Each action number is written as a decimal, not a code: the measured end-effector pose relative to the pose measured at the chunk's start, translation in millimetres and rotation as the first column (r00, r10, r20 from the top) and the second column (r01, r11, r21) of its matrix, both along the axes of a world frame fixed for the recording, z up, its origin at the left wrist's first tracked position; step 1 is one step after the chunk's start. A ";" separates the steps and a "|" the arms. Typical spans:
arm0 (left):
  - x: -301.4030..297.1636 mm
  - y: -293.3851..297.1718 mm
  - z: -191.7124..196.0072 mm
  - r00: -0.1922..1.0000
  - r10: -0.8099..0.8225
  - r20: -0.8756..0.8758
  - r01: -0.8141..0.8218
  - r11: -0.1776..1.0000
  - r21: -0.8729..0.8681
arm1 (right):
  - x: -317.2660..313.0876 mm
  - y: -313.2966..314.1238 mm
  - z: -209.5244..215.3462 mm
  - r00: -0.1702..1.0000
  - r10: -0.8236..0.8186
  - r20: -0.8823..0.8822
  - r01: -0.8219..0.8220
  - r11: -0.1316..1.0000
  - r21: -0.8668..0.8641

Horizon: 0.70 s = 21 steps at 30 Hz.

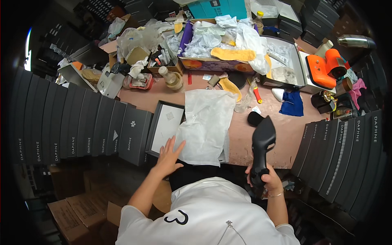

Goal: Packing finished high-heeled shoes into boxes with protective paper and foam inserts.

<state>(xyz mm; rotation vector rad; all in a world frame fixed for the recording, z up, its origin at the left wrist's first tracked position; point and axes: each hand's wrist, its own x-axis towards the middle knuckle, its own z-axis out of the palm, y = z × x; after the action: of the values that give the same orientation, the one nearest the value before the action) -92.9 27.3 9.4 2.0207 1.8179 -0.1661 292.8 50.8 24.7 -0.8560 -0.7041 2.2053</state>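
Left hand: the left hand (168, 155) lies flat and released, palm down, fingers spread and pointing up and away from the body; it grasps nothing. Its fingertips rest at the near edge of the open shoe box (165, 128) and touch the lower left edge of the white tissue paper (206, 124).
Left arm: bare forearm rises from the lower edge, bent at the elbow, angled up and to the right toward the box.
Right hand: the right hand (265, 181) is clenched around the lower part of a black high-heeled shoe (261, 149), fingers wrapped from the right; a thin bracelet sits at the wrist.
Right arm: forearm comes up nearly vertical beside the body, with the hand at the near table edge.
Shoe position: held upright in the air over the near right part of the pink table (281, 130), its pointed end up, clear of the surface and well apart from the box.
Box and paper: the box sits at the near edge of the table, dark-walled, with the tissue draped over its right side.
Surroundings: rows of dark shoe boxes (81, 122) stand to the left and right; an orange tool (326, 65) lies at the far right.
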 end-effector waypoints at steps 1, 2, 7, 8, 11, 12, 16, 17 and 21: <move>-0.3 -20.3 -29.2 0.997 0.011 0.076 -0.021 0.992 0.128 | -7.1 0.8 -4.2 0.993 0.013 -0.113 -0.015 1.000 -0.021; -1.8 -34.6 -58.9 0.987 0.008 0.163 -0.049 0.968 0.247 | -15.0 0.9 -9.8 0.975 0.024 -0.222 -0.026 1.000 -0.009; 25.4 -12.6 -28.9 0.754 0.199 0.626 -0.557 0.700 0.447 | -32.3 3.4 -10.0 0.868 0.121 -0.482 -0.137 0.991 0.002; 30.0 -3.9 -14.9 0.727 0.191 0.659 -0.585 0.675 0.450 | -31.0 1.9 -9.3 0.848 0.148 -0.509 -0.158 0.987 0.023; 40.6 15.9 2.4 0.707 0.132 0.695 -0.580 0.671 0.462 | -34.0 -3.7 -3.1 0.815 0.179 -0.551 -0.205 0.979 0.015; 47.8 22.9 5.1 0.706 0.102 0.701 -0.561 0.684 0.466 | -34.8 -6.6 -2.6 0.816 0.180 -0.549 -0.213 0.977 0.005; 61.1 46.9 2.1 0.718 0.012 0.696 -0.449 0.773 0.449 | -36.2 -20.0 25.8 0.871 0.267 -0.412 -0.265 0.962 0.061; 60.5 51.1 -3.3 0.685 0.031 0.728 -0.448 0.806 0.387 | -31.5 -25.1 41.8 0.893 0.336 -0.299 -0.316 0.942 0.115; 57.6 53.6 13.6 0.559 0.016 0.829 -0.415 0.871 0.263 | -22.4 -32.5 66.8 0.757 0.650 0.070 -0.634 0.703 0.323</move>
<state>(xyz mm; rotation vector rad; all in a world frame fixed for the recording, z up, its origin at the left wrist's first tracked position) -35.3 80.9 23.0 1.6056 1.4953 1.1764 270.4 18.3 91.5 -0.3997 -1.4841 2.5729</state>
